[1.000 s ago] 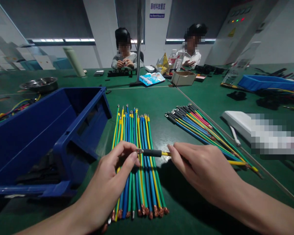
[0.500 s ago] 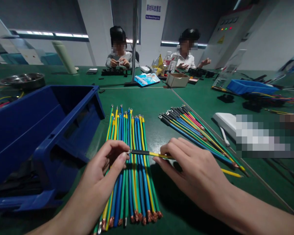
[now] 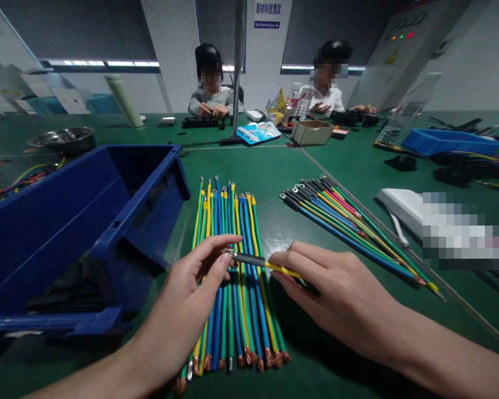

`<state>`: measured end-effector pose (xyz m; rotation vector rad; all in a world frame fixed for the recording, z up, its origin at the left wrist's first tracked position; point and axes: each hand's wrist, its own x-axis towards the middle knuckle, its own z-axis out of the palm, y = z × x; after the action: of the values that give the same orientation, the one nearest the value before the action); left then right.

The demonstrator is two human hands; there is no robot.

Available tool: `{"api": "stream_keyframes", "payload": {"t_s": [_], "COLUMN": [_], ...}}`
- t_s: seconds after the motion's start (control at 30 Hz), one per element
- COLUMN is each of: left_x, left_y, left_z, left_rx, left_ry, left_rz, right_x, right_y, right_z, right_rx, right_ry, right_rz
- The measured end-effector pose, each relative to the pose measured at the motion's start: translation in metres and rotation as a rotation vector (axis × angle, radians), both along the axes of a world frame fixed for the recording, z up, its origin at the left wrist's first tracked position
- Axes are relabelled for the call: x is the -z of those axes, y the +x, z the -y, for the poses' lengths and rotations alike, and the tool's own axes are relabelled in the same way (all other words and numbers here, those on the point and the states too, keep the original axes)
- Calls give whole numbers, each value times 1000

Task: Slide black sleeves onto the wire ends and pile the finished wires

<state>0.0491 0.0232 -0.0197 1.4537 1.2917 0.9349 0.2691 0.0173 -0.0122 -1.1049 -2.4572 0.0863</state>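
My right hand (image 3: 332, 293) pinches a yellow-green cable (image 3: 283, 270) between thumb and fingers, holding it level above the bundle. Black heat-shrink tube (image 3: 250, 259) covers the cable's left end, and a metal ring lug (image 3: 229, 254) sticks out of it. My left hand (image 3: 202, 277) is at that lug, index finger stretched out above and thumb close below, with a gap between them; the thumb tip seems to touch the lug. Underneath lies a row of blue and yellow-green cables (image 3: 233, 310), with lugs at the far ends and bare copper at the near ends.
A blue bin (image 3: 137, 221) with black pieces inside stands at left. Right of the row, cables with black-sleeved ends (image 3: 332, 216) lie fanned out. Beyond are a white device (image 3: 399, 205), a cardboard box (image 3: 311, 133), a metal bowl (image 3: 62, 139) and two people across the table.
My left index finger has lifted and straightened away from the thumb. The sleeved end now tilts slightly, lug higher. The view has shifted, so the scene sits further right.
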Motion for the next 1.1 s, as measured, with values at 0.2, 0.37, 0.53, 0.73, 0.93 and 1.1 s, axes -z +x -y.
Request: {"api": "stream_keyframes", "payload": {"t_s": [0.2,0.37,0.53,0.73,0.93,1.1], "left_x": [0,0,2,2,-1,-3], "left_y": [-2,-3,-3,-5,-4,-3], "left_z": [0,2,4,4,5,4], "left_rx": [74,164,238,264,264,208], "left_ry": [44,125,211,275,263,183], "left_rz": [-19,-66,-108,-129,-142,-102], "right_x": [0,0,2,4,5,1], "right_y": [-2,-2,0,0,-1,2], "right_z": [0,-1,-3,-4,-4,-4], "right_rx": [-33,0,-8,-4,-14,37], "right_ry": [-45,-104,-127,-77,-44,-171], "right_rz": [11,-79,-95,-103,-113,-144]}}
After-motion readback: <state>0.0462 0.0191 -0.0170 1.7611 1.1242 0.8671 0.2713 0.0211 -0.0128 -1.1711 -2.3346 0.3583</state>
